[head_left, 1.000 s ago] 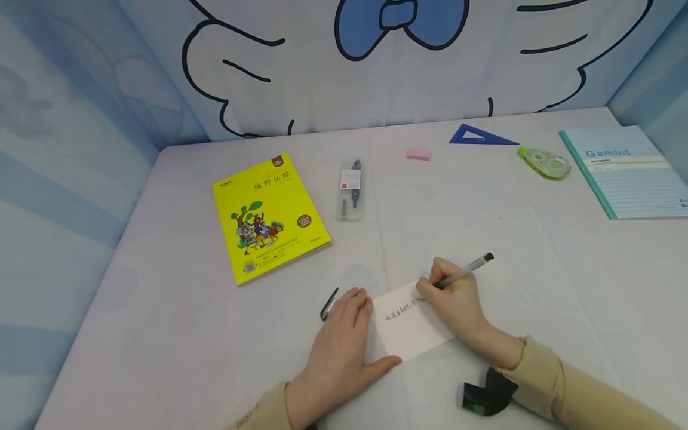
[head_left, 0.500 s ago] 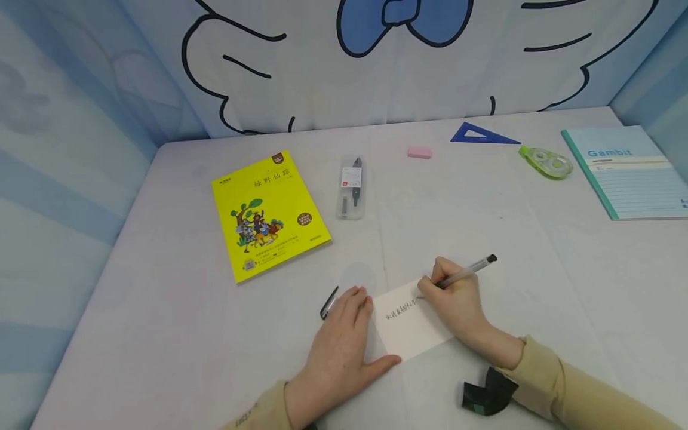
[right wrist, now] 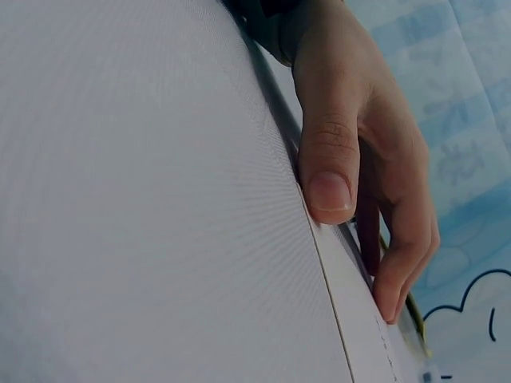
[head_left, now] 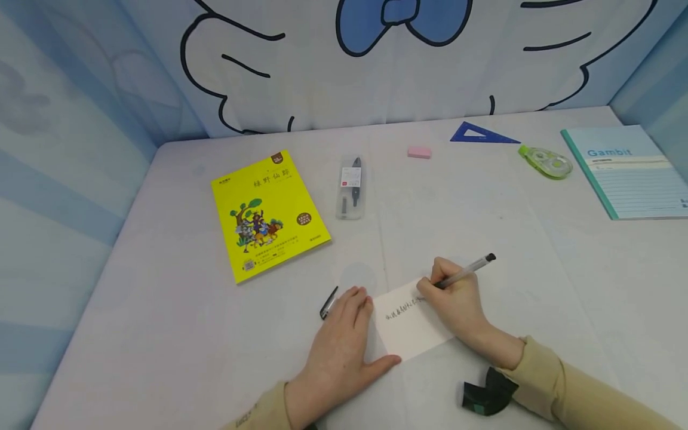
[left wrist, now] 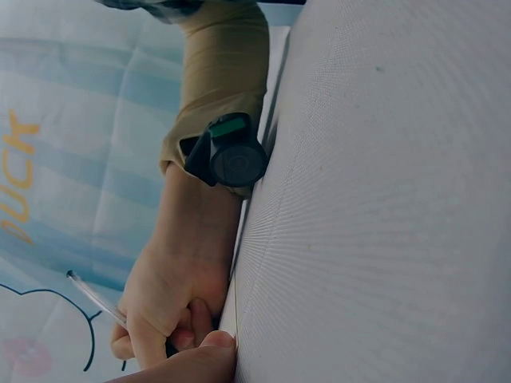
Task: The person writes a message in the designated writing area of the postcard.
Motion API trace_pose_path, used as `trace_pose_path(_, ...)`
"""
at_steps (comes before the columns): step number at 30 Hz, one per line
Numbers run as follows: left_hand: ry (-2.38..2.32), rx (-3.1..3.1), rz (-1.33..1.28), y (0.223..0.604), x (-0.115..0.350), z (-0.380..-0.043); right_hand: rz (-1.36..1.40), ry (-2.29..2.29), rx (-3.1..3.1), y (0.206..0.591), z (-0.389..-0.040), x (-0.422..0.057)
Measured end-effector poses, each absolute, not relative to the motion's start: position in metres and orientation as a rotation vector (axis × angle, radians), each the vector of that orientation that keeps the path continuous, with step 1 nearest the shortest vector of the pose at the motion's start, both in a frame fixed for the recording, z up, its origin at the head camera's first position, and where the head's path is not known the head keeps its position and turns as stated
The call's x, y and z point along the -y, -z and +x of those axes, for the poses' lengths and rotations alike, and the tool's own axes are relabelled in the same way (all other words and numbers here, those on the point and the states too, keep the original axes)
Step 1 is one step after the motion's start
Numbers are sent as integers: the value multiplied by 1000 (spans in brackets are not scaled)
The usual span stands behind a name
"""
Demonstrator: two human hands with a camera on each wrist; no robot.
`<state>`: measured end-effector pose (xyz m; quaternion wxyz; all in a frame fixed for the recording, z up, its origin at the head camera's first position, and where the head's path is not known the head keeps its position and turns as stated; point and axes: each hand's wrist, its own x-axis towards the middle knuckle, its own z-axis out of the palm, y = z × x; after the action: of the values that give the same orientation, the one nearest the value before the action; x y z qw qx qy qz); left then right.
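Note:
A small white card [head_left: 416,334] lies at an angle on the table, with one row of handwritten characters near its upper edge. My right hand [head_left: 457,301] pinches a pen [head_left: 464,271] with a clear barrel and black end, its tip down at the end of that row. My left hand [head_left: 341,343] lies flat with its thumb and fingers along the card's left edge. In the right wrist view, the thumb of the left hand [right wrist: 359,120] rests on the card's edge. A pen cap [head_left: 328,304] with a black clip lies beside the left fingers, partly hidden by them.
A yellow book [head_left: 271,218] lies left, beside a clear case holding a compass [head_left: 350,188]. Farther back are a pink eraser [head_left: 419,153] and blue set square [head_left: 481,134]. A green correction tape [head_left: 546,163] and notebook [head_left: 626,173] lie right. A black wrist device [head_left: 489,394] sits by the right sleeve.
The right hand and pen shift only slightly at the end of the row, where a little more writing shows. The left hand stays in place on the card.

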<state>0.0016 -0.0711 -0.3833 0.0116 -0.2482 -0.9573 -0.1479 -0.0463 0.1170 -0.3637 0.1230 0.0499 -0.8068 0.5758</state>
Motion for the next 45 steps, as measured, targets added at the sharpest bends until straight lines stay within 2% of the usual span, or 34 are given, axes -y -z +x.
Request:
trace_pose_path(17, 460, 2997, -787, 383, 72, 1, 170, -1694, 2351, 364, -46, -117)
trace_pose_path(38, 426, 2974, -787, 383, 71, 1, 67, -1700, 2332, 361, -45, -115)
trace_pose_path(45, 450, 2930, -800, 385, 72, 1, 176, -1784, 2358, 386, -41, -113)
